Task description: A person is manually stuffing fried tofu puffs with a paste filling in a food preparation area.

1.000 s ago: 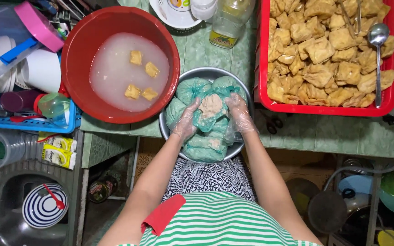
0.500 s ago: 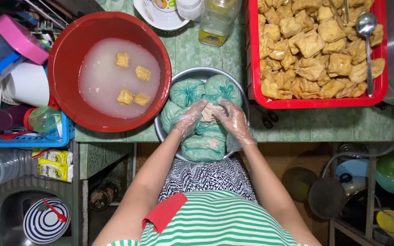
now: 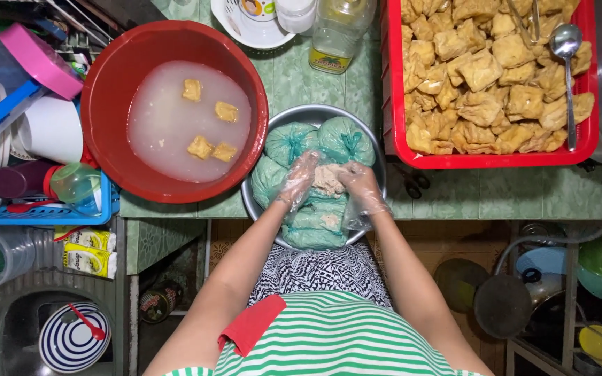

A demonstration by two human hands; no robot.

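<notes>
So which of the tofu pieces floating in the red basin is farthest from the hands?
The tofu piece at the top left of the cloudy water in the red basin, alone; the others float lower, nearer the hands.

**Reds, greens and stripes**

Red basin (image 3: 106,83) with cloudy white water, golden-tan cubes afloat. Red tray (image 3: 391,104) of golden-brown puffs (image 3: 482,69). Teal-green bags (image 3: 346,139) in a silver bowl (image 3: 377,160). Mottled green tabletop (image 3: 294,76). Green-and-white striped shirt (image 3: 329,341). Blue-and-white striped plate (image 3: 71,345).
</notes>
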